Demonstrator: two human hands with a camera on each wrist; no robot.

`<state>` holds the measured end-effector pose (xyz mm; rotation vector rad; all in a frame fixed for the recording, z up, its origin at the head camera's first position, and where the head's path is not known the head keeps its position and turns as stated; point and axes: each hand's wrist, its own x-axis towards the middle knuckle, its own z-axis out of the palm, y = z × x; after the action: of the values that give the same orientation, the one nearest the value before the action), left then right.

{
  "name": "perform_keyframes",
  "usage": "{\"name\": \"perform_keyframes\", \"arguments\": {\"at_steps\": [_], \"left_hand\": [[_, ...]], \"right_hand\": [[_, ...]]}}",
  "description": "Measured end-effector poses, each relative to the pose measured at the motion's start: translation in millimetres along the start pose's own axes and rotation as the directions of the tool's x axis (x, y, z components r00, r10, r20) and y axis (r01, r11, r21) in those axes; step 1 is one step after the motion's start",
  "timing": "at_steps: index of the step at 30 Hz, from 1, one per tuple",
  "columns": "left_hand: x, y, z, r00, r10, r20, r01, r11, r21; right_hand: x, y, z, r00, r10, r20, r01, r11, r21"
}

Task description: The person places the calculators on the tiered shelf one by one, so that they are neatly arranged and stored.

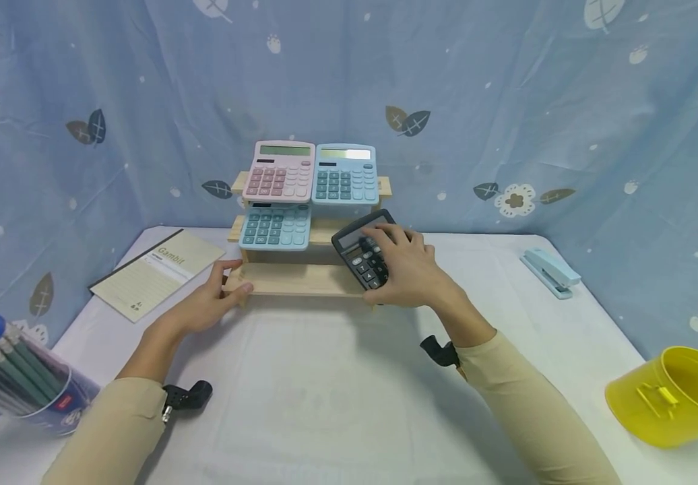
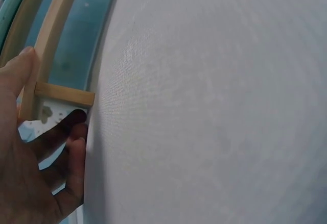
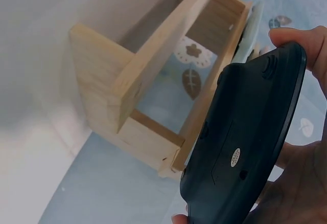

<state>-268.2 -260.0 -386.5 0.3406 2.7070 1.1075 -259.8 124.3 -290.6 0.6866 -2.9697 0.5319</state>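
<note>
Four calculators: three on wooden rack (image 1: 300, 279), right hand (image 1: 406, 266) grip clasps black calculator (image 1: 362, 250); left hand (image 1: 215, 303) grip clasps rack.

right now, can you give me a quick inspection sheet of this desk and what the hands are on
surface: table under a white cloth, bare in the middle
job's things: wooden rack at the back; pink calculator and blue calculator on the top step, another blue calculator on the middle step; black calculator at the rack's right side
clutter: notebook, pencil tub, stapler, yellow bucket on its side
hands: left hand grips the rack's left end; right hand holds the black calculator
cables: nothing seen
surroundings: blue leaf-print curtain on all sides
</note>
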Motion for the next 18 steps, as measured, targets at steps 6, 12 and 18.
{"name": "perform_keyframes", "arguments": {"at_steps": [6,12,18], "left_hand": [[-0.4,-0.8,-0.7,1.000,0.007,0.002,-0.007,1.000,0.005],[-0.2,-2.1,0.2,1.000,-0.001,0.000,0.001,1.000,-0.001],[-0.4,-0.7,-0.7,1.000,-0.011,0.002,0.011,1.000,0.006]], "right_hand": [[9.2,-4.8,3.0,1.000,-0.001,-0.027,0.001,1.000,0.015],[18.5,-10.7,11.9,0.998,0.013,-0.059,-0.009,0.998,0.062],[28.8,-17.6,15.9,0.996,0.065,-0.059,-0.060,0.995,0.084]]}}
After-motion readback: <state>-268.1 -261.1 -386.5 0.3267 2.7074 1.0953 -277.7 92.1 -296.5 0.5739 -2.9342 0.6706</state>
